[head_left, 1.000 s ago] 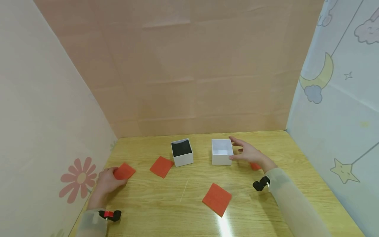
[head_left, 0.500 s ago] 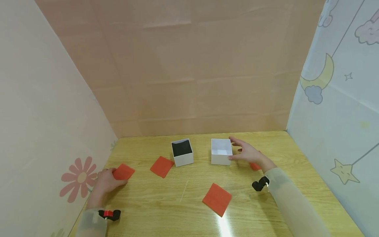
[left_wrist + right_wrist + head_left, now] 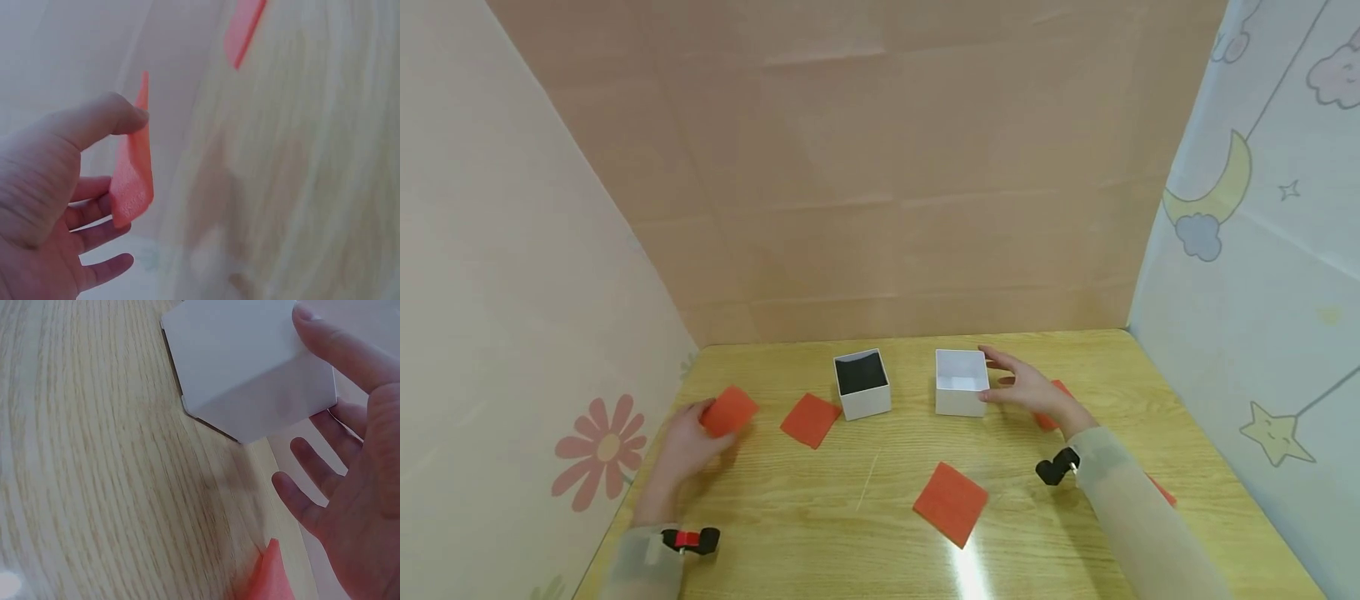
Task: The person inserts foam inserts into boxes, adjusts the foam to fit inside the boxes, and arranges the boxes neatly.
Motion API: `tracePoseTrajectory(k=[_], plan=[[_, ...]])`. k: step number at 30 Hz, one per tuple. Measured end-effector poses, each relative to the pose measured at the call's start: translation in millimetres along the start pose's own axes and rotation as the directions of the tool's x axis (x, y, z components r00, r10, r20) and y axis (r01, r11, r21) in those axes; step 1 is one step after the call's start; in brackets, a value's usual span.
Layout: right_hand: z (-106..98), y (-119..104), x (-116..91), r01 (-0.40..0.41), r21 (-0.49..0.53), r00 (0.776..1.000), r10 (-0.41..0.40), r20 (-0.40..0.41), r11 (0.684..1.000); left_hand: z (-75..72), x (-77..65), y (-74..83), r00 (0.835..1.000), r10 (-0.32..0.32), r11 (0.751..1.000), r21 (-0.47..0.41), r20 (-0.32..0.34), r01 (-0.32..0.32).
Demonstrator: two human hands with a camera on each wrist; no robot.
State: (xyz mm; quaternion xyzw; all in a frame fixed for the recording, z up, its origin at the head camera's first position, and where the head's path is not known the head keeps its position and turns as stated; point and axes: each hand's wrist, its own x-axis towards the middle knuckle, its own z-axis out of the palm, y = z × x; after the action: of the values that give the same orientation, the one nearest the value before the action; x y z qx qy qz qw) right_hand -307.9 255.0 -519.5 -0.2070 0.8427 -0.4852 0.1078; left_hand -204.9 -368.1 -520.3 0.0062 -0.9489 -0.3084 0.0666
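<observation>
My left hand [image 3: 688,446] pinches a red square cloth [image 3: 731,411] between thumb and fingers, raised off the tabletop at the left. In the left wrist view the cloth [image 3: 136,178] is seen nearly edge-on and bends slightly. My right hand [image 3: 1026,387] holds the right side of an open white box [image 3: 961,403], thumb on its front face and index finger at the back. In the right wrist view the other fingers stand apart from the box [image 3: 244,356]. A second white box [image 3: 866,405], with something black inside, stands to its left.
More red squares lie on the wooden table [image 3: 820,517]: one left of the black-filled box [image 3: 811,420], one near the front [image 3: 951,505], and others partly hidden by my right arm. A brown backdrop [image 3: 880,208] and patterned side walls enclose the table.
My left hand has lifted the red cloth off the table and moved it a little to the right and away from me. The right hand stays at the white box.
</observation>
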Motion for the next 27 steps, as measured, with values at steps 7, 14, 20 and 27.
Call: tracePoseTrajectory(k=[7, 14, 20, 27], plan=[[-2, 4, -1, -0.009, 0.005, 1.0, 0.009, -0.003, 1.0, 10.4, 10.6, 45.9, 0.991, 0.128, 0.989, -0.075, -0.029, -0.13], [-1, 7, -5, 0.012, 0.017, 1.0, -0.012, -0.002, 1.0, 31.5, 22.6, 96.7, 0.976, 0.215, 0.966, -0.139, -0.041, -0.219], [0, 4, -5, 0.005, 0.007, 1.0, -0.005, -0.002, 1.0, 50.8, 32.2, 137.9, 0.958, 0.286, 0.948, -0.148, 0.013, -0.281], [2, -2, -3, -0.019, -0.028, 1.0, 0.019, 0.006, 0.999, 73.5, 42.3, 170.5, 0.927, 0.368, 0.924, -0.138, 0.066, -0.357]])
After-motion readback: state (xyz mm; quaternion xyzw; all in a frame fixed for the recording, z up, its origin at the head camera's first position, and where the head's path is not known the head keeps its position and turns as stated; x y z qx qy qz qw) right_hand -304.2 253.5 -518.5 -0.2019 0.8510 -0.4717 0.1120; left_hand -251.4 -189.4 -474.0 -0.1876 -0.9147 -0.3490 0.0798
